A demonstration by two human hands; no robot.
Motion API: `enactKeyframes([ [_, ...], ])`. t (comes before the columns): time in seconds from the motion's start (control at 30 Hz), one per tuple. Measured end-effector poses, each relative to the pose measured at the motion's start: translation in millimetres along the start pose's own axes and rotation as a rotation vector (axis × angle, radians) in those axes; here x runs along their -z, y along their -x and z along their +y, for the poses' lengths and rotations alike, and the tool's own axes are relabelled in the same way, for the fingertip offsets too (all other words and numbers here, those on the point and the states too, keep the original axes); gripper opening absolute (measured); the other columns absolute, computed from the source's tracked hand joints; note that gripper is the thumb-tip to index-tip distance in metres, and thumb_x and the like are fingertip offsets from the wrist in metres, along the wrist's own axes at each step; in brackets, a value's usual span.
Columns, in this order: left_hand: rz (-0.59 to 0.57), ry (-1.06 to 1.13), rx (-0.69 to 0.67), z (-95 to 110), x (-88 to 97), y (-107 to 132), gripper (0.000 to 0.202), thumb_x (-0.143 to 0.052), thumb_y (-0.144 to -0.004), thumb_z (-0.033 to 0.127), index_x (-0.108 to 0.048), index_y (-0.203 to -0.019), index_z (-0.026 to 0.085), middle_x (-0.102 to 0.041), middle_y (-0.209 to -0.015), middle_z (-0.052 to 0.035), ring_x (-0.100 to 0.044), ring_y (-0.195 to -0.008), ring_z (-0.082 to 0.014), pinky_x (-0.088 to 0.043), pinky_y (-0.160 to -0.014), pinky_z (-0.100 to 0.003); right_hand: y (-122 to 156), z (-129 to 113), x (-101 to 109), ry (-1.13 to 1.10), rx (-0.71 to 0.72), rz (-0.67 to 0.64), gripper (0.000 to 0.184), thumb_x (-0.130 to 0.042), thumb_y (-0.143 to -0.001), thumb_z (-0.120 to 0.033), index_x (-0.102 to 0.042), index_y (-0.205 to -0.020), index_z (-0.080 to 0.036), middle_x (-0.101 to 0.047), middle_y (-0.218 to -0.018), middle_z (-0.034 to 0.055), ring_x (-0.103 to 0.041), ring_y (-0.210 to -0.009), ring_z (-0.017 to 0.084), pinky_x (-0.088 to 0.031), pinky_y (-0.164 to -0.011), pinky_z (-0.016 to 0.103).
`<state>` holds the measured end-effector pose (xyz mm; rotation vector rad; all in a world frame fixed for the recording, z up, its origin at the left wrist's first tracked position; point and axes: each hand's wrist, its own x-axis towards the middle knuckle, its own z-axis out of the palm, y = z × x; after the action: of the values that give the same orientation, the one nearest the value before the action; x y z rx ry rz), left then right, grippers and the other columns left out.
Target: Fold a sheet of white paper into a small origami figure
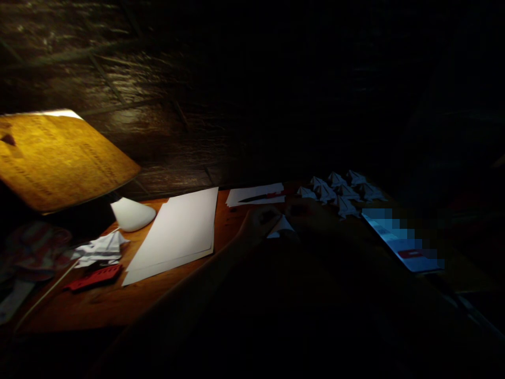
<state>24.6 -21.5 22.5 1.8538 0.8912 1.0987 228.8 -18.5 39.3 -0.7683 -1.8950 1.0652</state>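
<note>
The scene is very dark. My left hand (258,221) and my right hand (305,213) meet over a small folded piece of white paper (281,227) at the middle of the wooden table (110,302). Both hands are closed on the paper, fingers pinching its edges. Behind my right hand lie several finished folded white paper figures (341,190) in a cluster. A stack of blank white sheets (177,231) lies left of my left hand.
A cutter with a red handle (262,197) rests on a white sheet at the back. A red ruler-like strip (94,277), crumpled paper scraps (100,247) and a white cone-shaped object (132,214) sit at the left. A lit phone screen (402,239) glows at right.
</note>
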Motion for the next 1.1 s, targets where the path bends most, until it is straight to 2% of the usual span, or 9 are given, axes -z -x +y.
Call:
enactKeyframes([
  [0.2, 0.033, 0.042, 0.014, 1, -2.7, 1, 0.012, -0.066, -0.078, 0.027, -0.065, -0.080, 0.016, -0.066, -0.075, -0.0021, -0.061, -0.072, -0.0145, -0.047, -0.065, -0.025, 1, -1, -1, 0.039, -0.010, 0.018, 0.005, -0.060, -0.076, -0.023, -0.060, -0.074, -0.018, -0.060, -0.078, 0.0015, -0.054, -0.074, 0.016, -0.042, -0.069, 0.029],
  [0.5, 0.052, 0.004, -0.017, -2, -2.2, 3, 0.008, -0.066, -0.078, 0.022, -0.067, -0.083, 0.016, -0.068, -0.081, -0.0033, -0.064, -0.078, -0.0155, -0.052, -0.070, -0.027, -1, 11, -2, 0.054, -0.013, 0.053, 0.006, -0.063, -0.076, -0.024, -0.065, -0.077, -0.019, -0.064, -0.080, 0.0027, -0.058, -0.076, 0.017, -0.045, -0.072, 0.031],
  [0.77, 0.003, -0.017, -0.053, -6, -0.5, 3, 0.009, -0.065, -0.075, 0.020, -0.067, -0.081, 0.015, -0.068, -0.079, -0.0033, -0.063, -0.076, -0.0150, -0.050, -0.068, -0.025, 1, 6, -3, -0.004, -0.049, -0.001, 0.007, -0.063, -0.076, -0.026, -0.064, -0.074, -0.019, -0.062, -0.077, 0.0013, -0.057, -0.074, 0.016, -0.044, -0.069, 0.029],
  [1.1, -0.023, -0.003, -0.006, -7, -0.2, 2, 0.009, -0.065, -0.074, 0.023, -0.066, -0.077, 0.015, -0.066, -0.076, -0.0030, -0.061, -0.072, -0.0145, -0.048, -0.065, -0.024, 0, 2, -3, -0.016, -0.049, -0.031, 0.005, -0.062, -0.072, -0.024, -0.061, -0.072, -0.019, -0.060, -0.074, 0.0001, -0.054, -0.071, 0.015, -0.043, -0.067, 0.028],
])
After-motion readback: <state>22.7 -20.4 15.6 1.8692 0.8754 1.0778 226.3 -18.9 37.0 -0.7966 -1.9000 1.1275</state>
